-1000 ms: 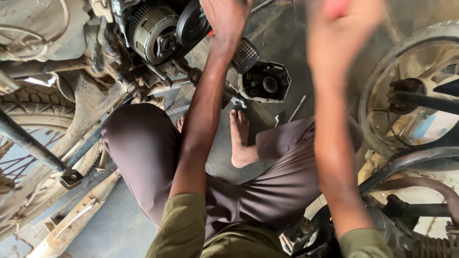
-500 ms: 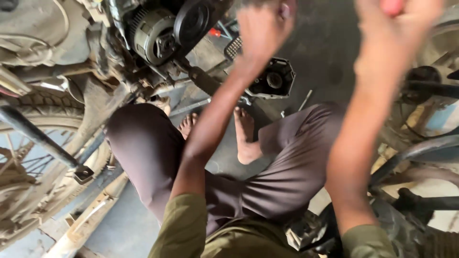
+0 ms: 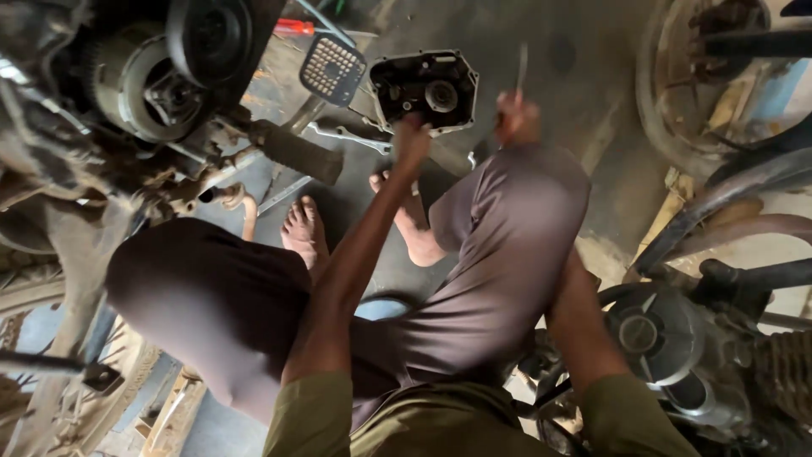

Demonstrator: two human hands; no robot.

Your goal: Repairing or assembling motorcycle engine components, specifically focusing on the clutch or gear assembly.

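Clenched around a thin metal rod point(image 3: 522, 69), the right hand point(image 3: 517, 118) hovers above the right knee, and the rod sticks up out of the fist toward the top of the view, its long axis running away from the person and leaning only slightly. Motion blur hides the rod's tip, so what kind of tool it is cannot be told. Just to its left, the left hand point(image 3: 411, 144) stretches forward at the end of a straight arm and reaches the lower edge of a dark engine cover point(image 3: 425, 87) lying on the concrete floor point(image 3: 584, 93); whether those fingers grip it or merely touch it cannot be told. That cover lies open side up, its long axis roughly crosswise, ahead of both hands and nearer the left 1. A square perforated plate point(image 3: 332, 68) sits just beside it to the left, with a wrench point(image 3: 347, 134) below. Both bare feet rest between, and a motorcycle engine point(image 3: 144, 76) hangs at upper left.
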